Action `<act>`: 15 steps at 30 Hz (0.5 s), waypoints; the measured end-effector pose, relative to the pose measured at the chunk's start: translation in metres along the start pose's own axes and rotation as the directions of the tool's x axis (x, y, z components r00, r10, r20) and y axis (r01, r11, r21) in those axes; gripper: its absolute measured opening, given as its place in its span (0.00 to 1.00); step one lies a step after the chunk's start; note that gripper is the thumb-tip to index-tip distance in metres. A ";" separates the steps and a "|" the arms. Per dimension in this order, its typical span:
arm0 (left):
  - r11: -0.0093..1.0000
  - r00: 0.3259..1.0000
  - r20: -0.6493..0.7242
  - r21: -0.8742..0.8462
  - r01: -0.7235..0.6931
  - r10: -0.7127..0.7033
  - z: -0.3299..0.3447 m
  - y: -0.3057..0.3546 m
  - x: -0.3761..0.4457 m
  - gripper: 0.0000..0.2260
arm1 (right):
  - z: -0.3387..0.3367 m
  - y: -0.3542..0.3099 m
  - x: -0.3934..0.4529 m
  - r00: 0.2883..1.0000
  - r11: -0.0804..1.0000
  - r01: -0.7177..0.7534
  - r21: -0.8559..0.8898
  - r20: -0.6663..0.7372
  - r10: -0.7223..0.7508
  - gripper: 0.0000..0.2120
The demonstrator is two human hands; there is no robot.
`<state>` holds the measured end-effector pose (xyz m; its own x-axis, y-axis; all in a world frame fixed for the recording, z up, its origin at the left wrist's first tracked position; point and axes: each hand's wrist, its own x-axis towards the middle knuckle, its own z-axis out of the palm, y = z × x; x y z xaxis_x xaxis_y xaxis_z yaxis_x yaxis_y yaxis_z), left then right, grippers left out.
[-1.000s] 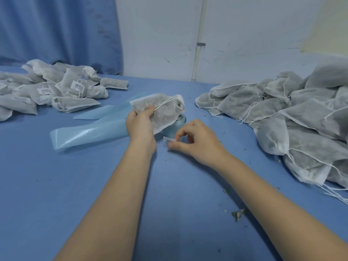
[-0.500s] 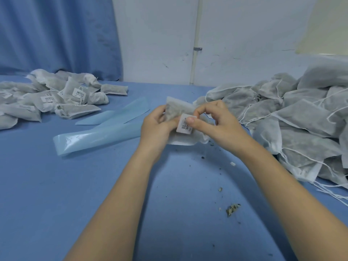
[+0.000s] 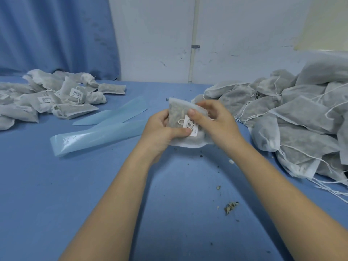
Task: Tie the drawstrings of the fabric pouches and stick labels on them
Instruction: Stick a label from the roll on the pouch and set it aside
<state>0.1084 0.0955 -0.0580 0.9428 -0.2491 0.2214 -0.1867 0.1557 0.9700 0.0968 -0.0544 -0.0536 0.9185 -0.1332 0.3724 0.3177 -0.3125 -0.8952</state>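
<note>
**Pouch held above the desk, label under both thumbs**

At the far left of the blue desk (image 3: 56, 194) a heap of labelled pouches (image 3: 47, 99) is seen, white labels showing on several of them. Just to the right of that heap, pale blue backing strips (image 3: 98, 136) are laid flat on the desk, one long strip overlapped by shorter ones.

At the centre, one fabric pouch (image 3: 177, 112) is held up above the desk between the two hands. The left hand (image 3: 160, 132) is wrapped round the pouch's left edge, with its thumb laid across the front at the lower end of a white barcode label (image 3: 191, 125). A small loop of drawstring (image 3: 181, 121) is seen just left of the label. The right hand (image 3: 216, 123) is curled round the pouch's right side, with its thumb pressed on the label's upper end and its fingers hidden behind the fabric.

Below the hands, scattered crumbs (image 3: 230, 206) of dried filling are lying on the desk.

At the right, a large pile of unlabelled pouches (image 3: 301, 125) is stacked, with loose white strings trailing over the desk edge.
</note>
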 end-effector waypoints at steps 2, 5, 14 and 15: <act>1.000 1.000 0.017 -0.001 -0.014 0.014 0.002 -0.001 0.001 0.14 | 0.000 -0.001 0.001 0.998 1.000 -0.003 0.031 -0.061 0.005 0.07; 1.000 1.000 0.001 -0.016 -0.020 0.020 0.003 -0.002 0.002 0.14 | 0.001 0.000 0.001 0.988 0.996 0.036 0.082 -0.150 -0.024 0.05; 0.981 0.949 -0.311 -0.194 -0.001 -0.060 0.011 -0.002 0.002 0.05 | 0.006 0.007 -0.006 0.984 0.951 -0.176 0.253 0.071 0.164 0.34; 0.979 0.929 -0.364 -0.204 -0.010 -0.067 0.011 -0.002 0.003 0.03 | 0.011 0.005 -0.007 0.984 0.941 -0.178 0.286 0.054 0.169 0.32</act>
<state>0.1085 0.0835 -0.0586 0.9888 0.1065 0.1046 -0.1358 0.3497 0.9270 0.0944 -0.0452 -0.0637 0.9703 -0.1334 0.2016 0.2033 -0.0011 -0.9791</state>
